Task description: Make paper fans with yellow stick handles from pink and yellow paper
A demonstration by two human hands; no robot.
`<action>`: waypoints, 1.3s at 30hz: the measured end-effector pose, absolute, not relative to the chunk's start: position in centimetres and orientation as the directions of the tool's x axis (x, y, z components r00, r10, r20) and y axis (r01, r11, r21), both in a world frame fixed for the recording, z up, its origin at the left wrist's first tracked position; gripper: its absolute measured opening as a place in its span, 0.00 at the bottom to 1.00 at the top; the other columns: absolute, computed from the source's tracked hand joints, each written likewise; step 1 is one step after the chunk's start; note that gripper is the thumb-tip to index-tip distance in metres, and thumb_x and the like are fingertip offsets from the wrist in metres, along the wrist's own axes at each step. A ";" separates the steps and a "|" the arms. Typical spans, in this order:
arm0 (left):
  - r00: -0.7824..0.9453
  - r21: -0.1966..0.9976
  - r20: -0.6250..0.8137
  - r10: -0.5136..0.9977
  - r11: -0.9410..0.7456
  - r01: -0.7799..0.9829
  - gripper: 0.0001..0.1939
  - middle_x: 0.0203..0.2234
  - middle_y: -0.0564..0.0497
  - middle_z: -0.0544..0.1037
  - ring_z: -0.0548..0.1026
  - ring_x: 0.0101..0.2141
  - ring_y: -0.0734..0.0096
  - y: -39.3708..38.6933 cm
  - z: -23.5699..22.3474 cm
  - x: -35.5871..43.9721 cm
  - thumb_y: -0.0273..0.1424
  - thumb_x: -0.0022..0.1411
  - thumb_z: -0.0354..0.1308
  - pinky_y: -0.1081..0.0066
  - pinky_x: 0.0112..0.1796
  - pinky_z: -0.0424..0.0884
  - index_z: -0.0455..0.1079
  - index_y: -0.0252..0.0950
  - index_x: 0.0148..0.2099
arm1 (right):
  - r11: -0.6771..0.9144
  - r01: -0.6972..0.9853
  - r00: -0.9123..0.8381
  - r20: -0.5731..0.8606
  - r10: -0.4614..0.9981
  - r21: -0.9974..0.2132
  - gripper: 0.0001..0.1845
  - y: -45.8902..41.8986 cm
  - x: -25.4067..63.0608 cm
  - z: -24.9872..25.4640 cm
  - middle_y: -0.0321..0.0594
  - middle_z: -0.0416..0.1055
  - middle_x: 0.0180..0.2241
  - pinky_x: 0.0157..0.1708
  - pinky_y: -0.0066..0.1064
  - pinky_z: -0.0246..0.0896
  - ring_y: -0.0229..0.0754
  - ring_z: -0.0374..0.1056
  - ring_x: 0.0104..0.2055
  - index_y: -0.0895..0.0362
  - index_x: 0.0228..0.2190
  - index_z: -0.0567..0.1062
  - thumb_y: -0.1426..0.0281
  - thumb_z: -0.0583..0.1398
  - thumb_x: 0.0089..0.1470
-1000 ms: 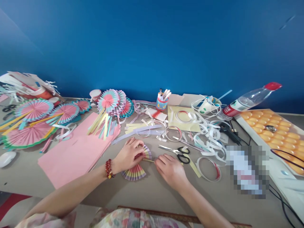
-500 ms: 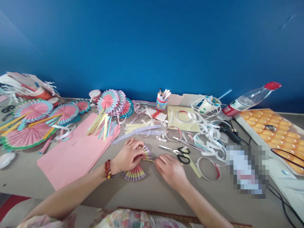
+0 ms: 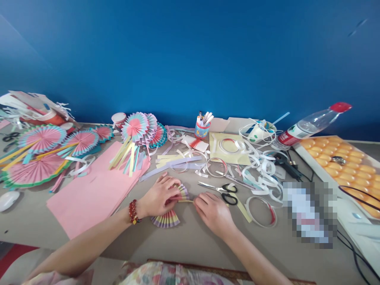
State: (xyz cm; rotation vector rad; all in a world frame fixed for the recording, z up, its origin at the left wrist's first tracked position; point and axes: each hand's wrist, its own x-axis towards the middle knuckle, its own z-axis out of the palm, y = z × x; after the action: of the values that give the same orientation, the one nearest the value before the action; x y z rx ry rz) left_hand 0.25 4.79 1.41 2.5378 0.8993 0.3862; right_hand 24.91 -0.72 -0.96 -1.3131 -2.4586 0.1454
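A small pleated paper fan [image 3: 166, 220] in pink, yellow and lilac lies on the table under my left hand [image 3: 162, 196], whose fingers press around its middle. Part of the fan shows above the fingers and part below; its centre is hidden. From it a thin pale stick [image 3: 185, 201] runs to the right. My right hand [image 3: 212, 210] rests on the table with bent fingers, thumb and fingertips closed on the stick's outer end. Just beyond my right hand lie scissors [image 3: 224, 190] with black handles, their blades pointing left.
Pink paper sheets [image 3: 89, 186] and finished rosettes [image 3: 43, 137] lie to the left. Behind are paper strips [image 3: 184, 161] and a blue pen cup [image 3: 202, 130]. White tape rings [image 3: 261, 211], a glue gun [image 3: 287, 166] and a tilted bottle [image 3: 311, 123] are on the right.
My left hand and the fan have shifted very slightly; a little less of the fan's lower part shows. The stick now lies more level. My right hand has hardly moved.
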 end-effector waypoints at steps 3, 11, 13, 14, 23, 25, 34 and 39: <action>0.753 0.475 0.110 0.649 -0.699 0.534 0.07 0.48 0.48 0.70 0.70 0.50 0.63 4.8 1.4 0.2 0.26 0.60 0.54 0.52 0.62 0.49 0.69 0.40 0.41 | 0.588 0.771 -0.534 0.256 0.806 -0.245 0.10 -0.6 25.1 -1.0 0.37 0.67 0.28 0.35 0.31 0.50 0.41 0.62 0.33 0.55 0.28 0.70 0.75 0.55 0.62; 0.750 0.503 0.118 0.651 -0.690 0.520 0.08 0.47 0.49 0.70 0.70 0.50 0.65 4.9 1.2 0.1 0.25 0.61 0.55 0.53 0.63 0.48 0.70 0.41 0.42 | 0.587 0.746 -0.534 0.245 0.809 -0.315 0.11 -0.4 25.3 -1.1 0.37 0.68 0.28 0.36 0.30 0.51 0.41 0.62 0.34 0.56 0.28 0.70 0.75 0.54 0.63; 0.755 0.509 0.123 0.644 -0.694 0.509 0.08 0.47 0.50 0.71 0.70 0.49 0.65 4.9 1.1 0.0 0.25 0.60 0.55 0.53 0.63 0.46 0.69 0.41 0.42 | 0.579 0.739 -0.525 0.244 0.815 -0.343 0.12 -0.4 25.3 -1.2 0.37 0.68 0.29 0.36 0.30 0.52 0.41 0.63 0.34 0.56 0.28 0.70 0.75 0.53 0.64; 0.757 0.511 0.127 0.641 -0.696 0.504 0.08 0.47 0.50 0.71 0.70 0.49 0.65 4.9 1.0 -0.1 0.25 0.60 0.55 0.52 0.63 0.46 0.69 0.41 0.42 | 0.577 0.735 -0.522 0.245 0.817 -0.355 0.12 -0.3 25.3 -1.2 0.37 0.68 0.29 0.37 0.30 0.53 0.41 0.63 0.34 0.56 0.28 0.70 0.74 0.53 0.64; 0.781 0.436 0.162 0.603 -0.754 0.492 0.08 0.49 0.50 0.73 0.68 0.54 0.64 4.6 0.9 0.0 0.24 0.63 0.53 0.53 0.63 0.44 0.69 0.41 0.43 | 0.589 0.744 -0.537 0.242 0.808 -0.316 0.11 -0.5 25.4 -1.3 0.38 0.69 0.29 0.36 0.31 0.51 0.41 0.62 0.34 0.56 0.30 0.71 0.74 0.53 0.64; 0.782 0.422 0.161 0.602 -0.758 0.497 0.08 0.50 0.50 0.73 0.68 0.54 0.63 4.5 1.0 0.0 0.25 0.64 0.53 0.53 0.63 0.44 0.69 0.41 0.43 | 0.592 0.751 -0.539 0.244 0.806 -0.294 0.11 -0.6 25.3 -1.2 0.37 0.68 0.29 0.35 0.31 0.51 0.41 0.62 0.34 0.56 0.29 0.71 0.74 0.54 0.64; 0.757 0.450 0.136 0.640 -0.720 0.528 0.04 0.48 0.51 0.74 0.68 0.54 0.62 3.8 1.5 0.6 0.28 0.63 0.57 0.49 0.64 0.34 0.67 0.40 0.41 | 0.599 0.750 -0.545 0.251 0.800 -0.280 0.10 -0.6 25.2 -1.1 0.37 0.68 0.29 0.35 0.32 0.50 0.41 0.61 0.33 0.56 0.30 0.71 0.74 0.54 0.64; 0.735 0.441 0.115 0.668 -0.697 0.565 0.02 0.46 0.50 0.73 0.69 0.51 0.63 3.8 1.6 1.2 0.27 0.65 0.55 0.49 0.64 0.37 0.66 0.39 0.39 | 0.602 0.756 -0.548 0.256 0.797 -0.255 0.09 -0.7 25.2 -1.2 0.37 0.69 0.29 0.36 0.32 0.51 0.41 0.62 0.34 0.56 0.31 0.72 0.74 0.55 0.64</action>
State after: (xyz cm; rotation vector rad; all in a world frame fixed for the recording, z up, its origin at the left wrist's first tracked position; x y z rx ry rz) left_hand 1.24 3.76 1.59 2.5583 0.9491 0.3770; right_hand 25.21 -0.72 -1.17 -1.2534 -2.4881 0.1631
